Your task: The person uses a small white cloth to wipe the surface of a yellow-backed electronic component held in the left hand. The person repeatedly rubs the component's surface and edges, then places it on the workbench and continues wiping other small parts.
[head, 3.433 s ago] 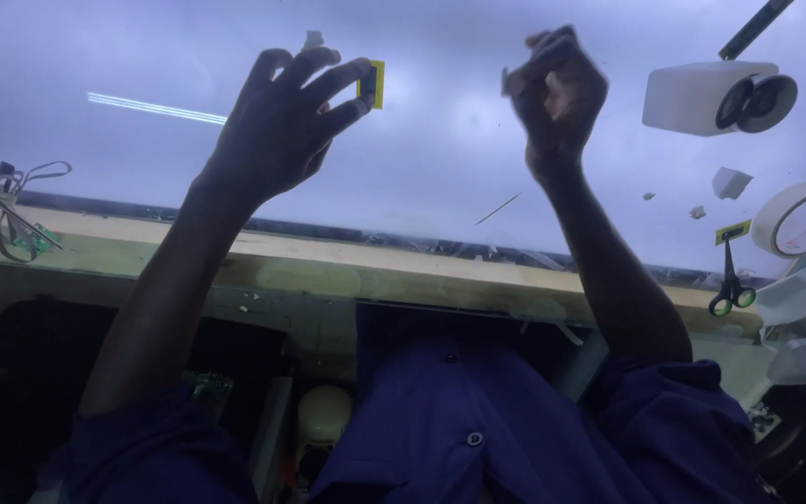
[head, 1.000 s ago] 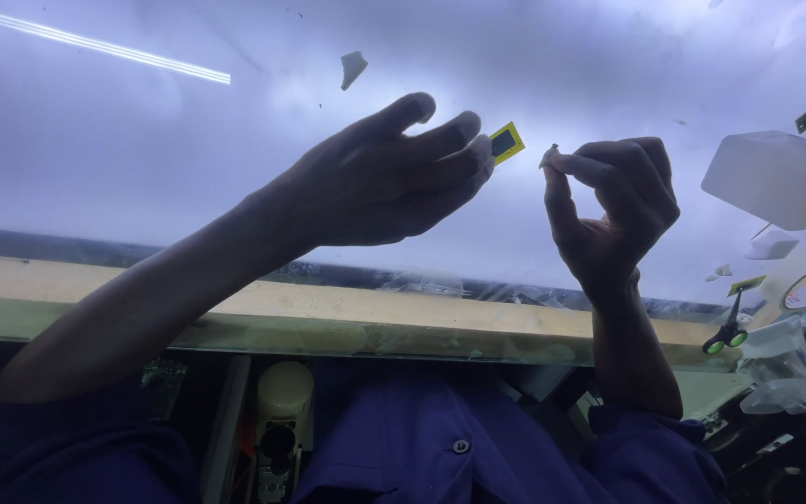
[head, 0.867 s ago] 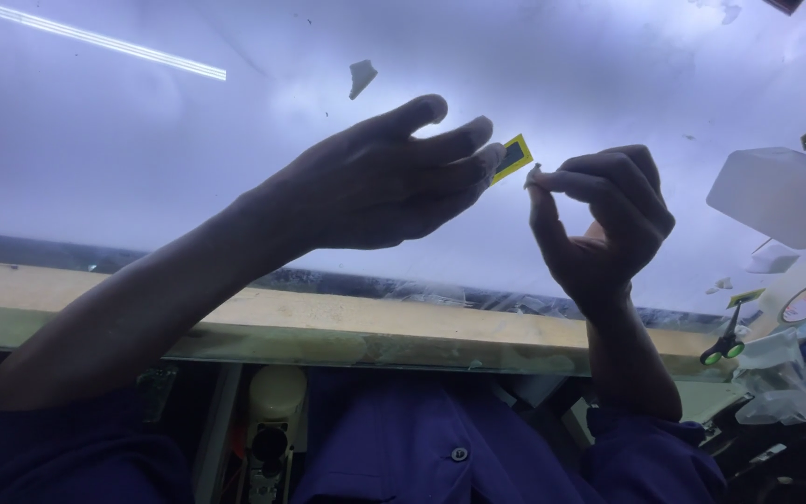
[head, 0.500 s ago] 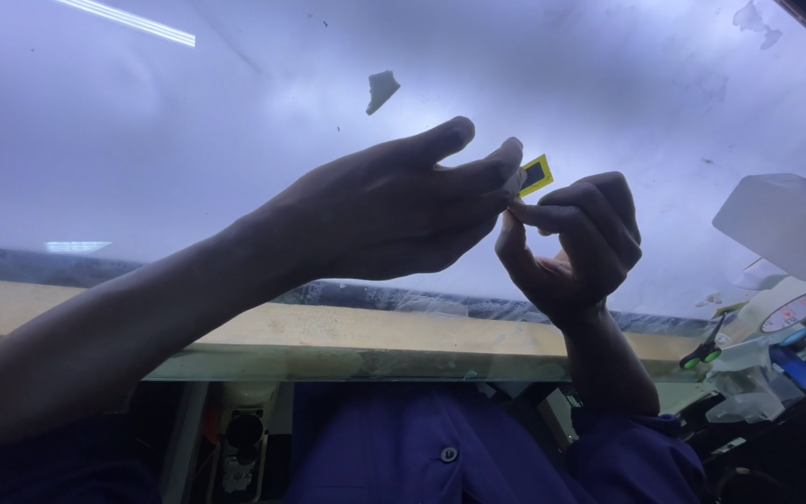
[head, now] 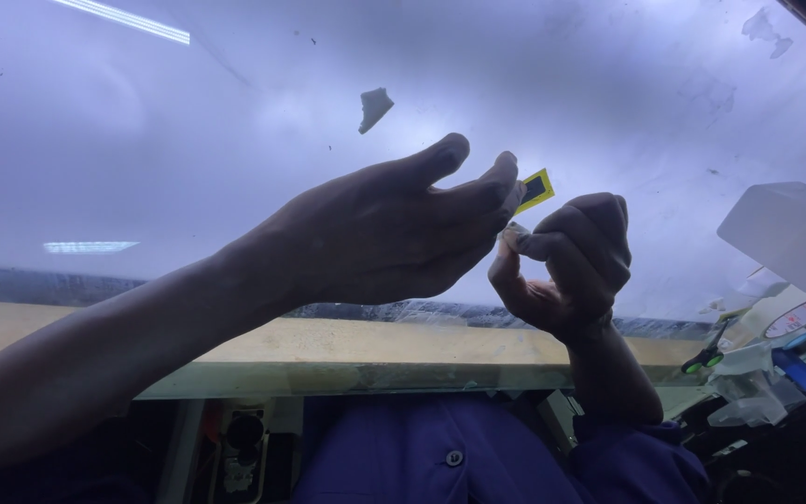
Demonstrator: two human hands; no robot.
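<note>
Yellow-edged chip (head: 535, 189) pinched at left hand (head: 394, 233) fingertips, right hand (head: 571, 266) touching.

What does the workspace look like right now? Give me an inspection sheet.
Surface: glossy pale table top, smudged, with a wooden front edge.
Job's things: small dark chip with yellow border at the left hand's fingers.
Clutter: torn scrap on the surface; tape roll and plastic bits at right.
Hands: left hand pinching the chip; right hand closed on something small, unclear what.
Cables: nothing seen.
Surroundings: blue buttoned shirt below.
</note>
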